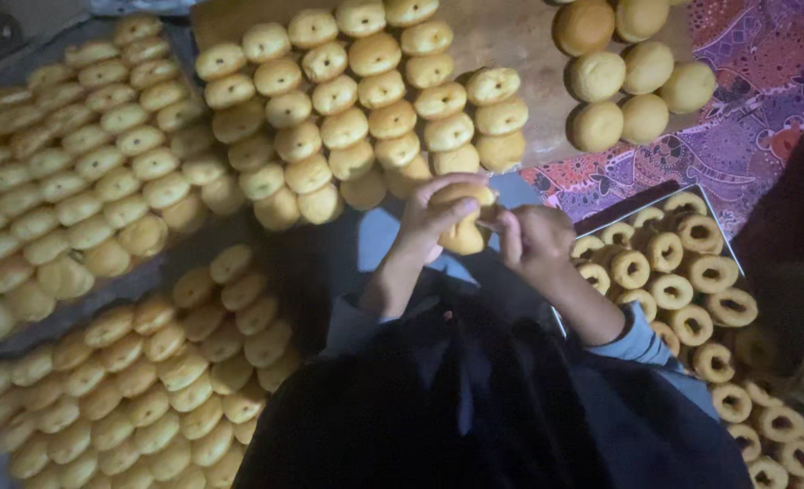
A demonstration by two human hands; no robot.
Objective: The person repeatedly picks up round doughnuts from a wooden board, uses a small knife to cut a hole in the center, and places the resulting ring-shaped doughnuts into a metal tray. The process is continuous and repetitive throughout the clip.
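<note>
My left hand (pixel 429 222) and my right hand (pixel 533 240) meet in front of me over my lap. Both grip one round golden bun (pixel 461 237). The left fingers curl over its top and the right fingers press at its side. Dark clothing with blue sleeves covers my arms below. A wooden board (pixel 520 36) ahead carries rows of buns with a hole in the top (pixel 366 109). A metal tray (pixel 705 204) at the right holds several ring-shaped pieces (pixel 683 290).
Two more batches of tightly packed buns lie at the left (pixel 76 172) and lower left (pixel 148 380). Several plain round buns (pixel 633 77) sit at the board's far right. A purple patterned cloth (pixel 755 100) covers the surface at the upper right.
</note>
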